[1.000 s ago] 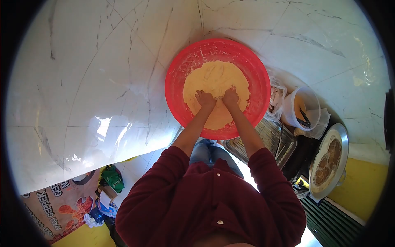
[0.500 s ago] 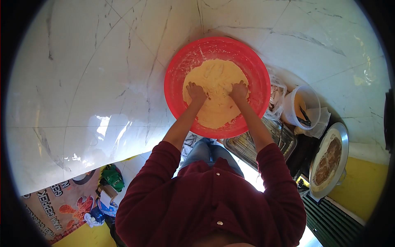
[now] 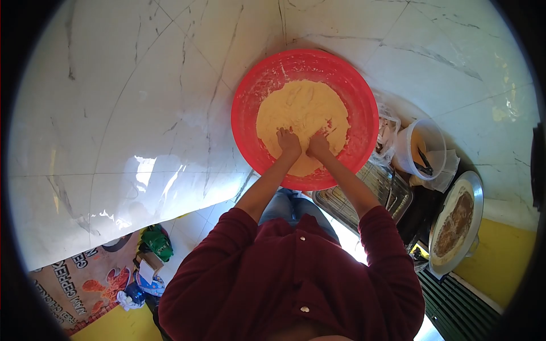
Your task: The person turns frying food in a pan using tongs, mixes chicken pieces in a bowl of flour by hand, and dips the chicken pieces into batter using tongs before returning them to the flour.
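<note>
A large red basin (image 3: 362, 113) holds a broad bed of pale yellow flour (image 3: 301, 105), with two elongated lumps near its far side. My left hand (image 3: 289, 143) rests in the near half of the flour, its fingers slightly bent and partly apart. Close by on the right, my right hand (image 3: 317, 146) is curled inward with the fingers folded; whatever it may hold is hidden. Red basin floor shows through the flour just beyond the right hand.
Right of the basin are a clear plastic bag (image 3: 387, 133), a translucent tub (image 3: 435, 142) with a black-handled utensil, a metal rack tray (image 3: 369, 196) and a round pan (image 3: 475, 196) with brown crumbs. Tiled walls (image 3: 170, 102) enclose the far side and left.
Both hands have moved inward and toward me, from wide apart to near each other. The right fingers have curled in. Bare red patches now show in the flour at the right.
</note>
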